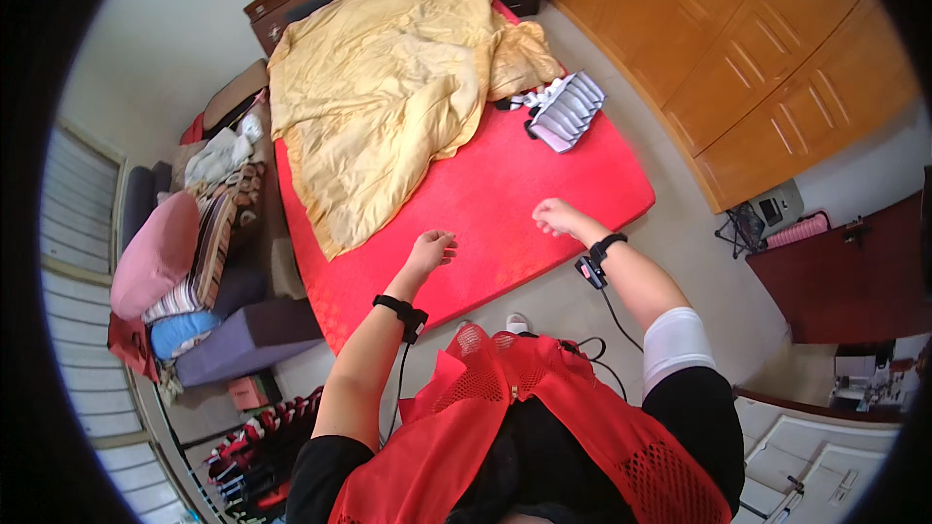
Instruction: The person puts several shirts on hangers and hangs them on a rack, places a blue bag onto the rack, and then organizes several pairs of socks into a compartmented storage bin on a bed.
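Over the near part of the bed's red sheet (485, 262), my left hand (432, 249) hangs with loosely curled fingers, slightly apart, and nothing in it. To its right, my right hand (556, 217) is likewise empty, its fingers loosely bent, above the same sheet. A rumpled yellow quilt (388, 107) covers the far and left part of the bed, its near corner left of my left hand. Beyond my right hand, a light grey compartment organizer (570, 114) lies tilted at the bed's right side. Small black and white cloth items (529, 99) lie next to it.
A sofa on the left carries a pink cushion (155, 257) and a striped pillow (206, 257). Wooden wardrobes (718, 49) line the right side. A dark red door (845, 277) stands at right. Clothes hang on a rack (243, 466) at lower left. Cables trail from my wrist devices.
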The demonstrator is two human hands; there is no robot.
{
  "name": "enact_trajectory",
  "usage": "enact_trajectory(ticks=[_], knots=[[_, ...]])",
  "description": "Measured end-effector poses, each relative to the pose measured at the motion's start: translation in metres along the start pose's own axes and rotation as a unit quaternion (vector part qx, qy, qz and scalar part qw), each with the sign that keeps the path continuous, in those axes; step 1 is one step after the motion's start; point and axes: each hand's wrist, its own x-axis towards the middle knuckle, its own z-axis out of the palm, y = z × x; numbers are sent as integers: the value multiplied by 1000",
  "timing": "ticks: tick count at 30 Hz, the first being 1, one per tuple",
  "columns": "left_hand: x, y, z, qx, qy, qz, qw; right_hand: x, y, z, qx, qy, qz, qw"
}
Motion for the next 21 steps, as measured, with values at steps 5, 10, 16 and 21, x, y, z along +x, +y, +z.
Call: enact_trajectory(ticks=[5,10,16,21], knots=[[76,19,49,17,-36,-6,999,8,56,-70,81,96,38,991],[164,23,102,27,-28,-3,999,64,108,-129,131,103,70,984],[282,43,165,259,122,192,939,182,174,-191,192,125,61,971],[378,76,216,267,156,186,932,288,223,-223,234,177,-34,955]])
